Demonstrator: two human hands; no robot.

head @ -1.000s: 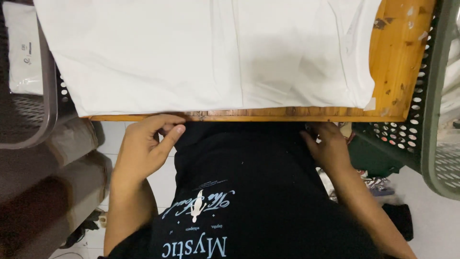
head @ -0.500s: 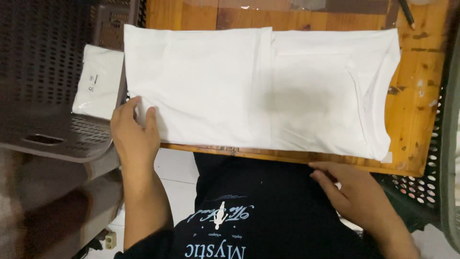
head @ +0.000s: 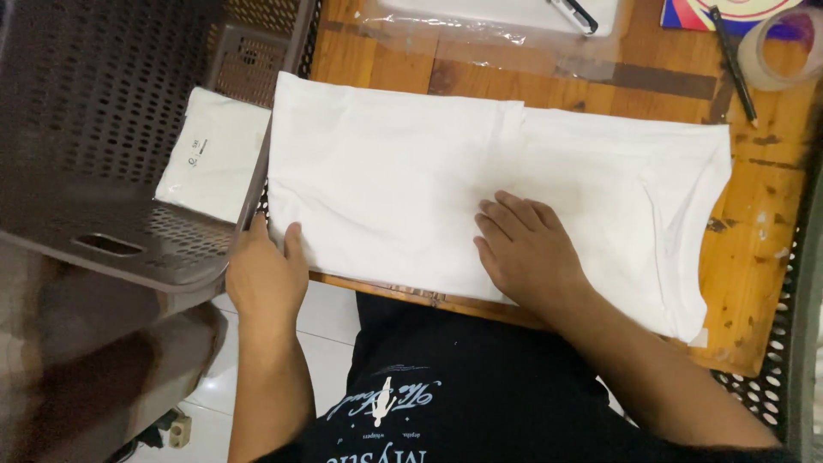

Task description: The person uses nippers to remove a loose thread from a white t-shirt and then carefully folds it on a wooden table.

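At the lower middle of the frame I am pressing my right hand (head: 527, 249) flat on the white folded garment (head: 480, 184), fingers spread and apart, clamped on nothing, palm lying on the cloth near its near edge. Toward the lower left my left hand (head: 264, 273) is resting at the garment's left end, fingers extended and touching the cloth's corner where it is hanging just past the counter's (head: 754, 257) near edge; that hand too is open, pinching nothing as far as I can see.

I am judging the garment partly folded: its body is lying as a long flat band across the wooden counter, with a crease line showing near the middle and the right end still looser and wider, so the crosswise folds seem to be left to do.

Outward to the left, a grey perforated basket (head: 111, 154) is standing beside the counter, holding a white packed garment in a clear bag (head: 214, 154). Along the upper edge of the frame, a clear plastic bag (head: 480, 26) is lying flat, a black pen (head: 733, 64) is resting at the upper right, and a roll of tape (head: 789, 47) is sitting just beside it.
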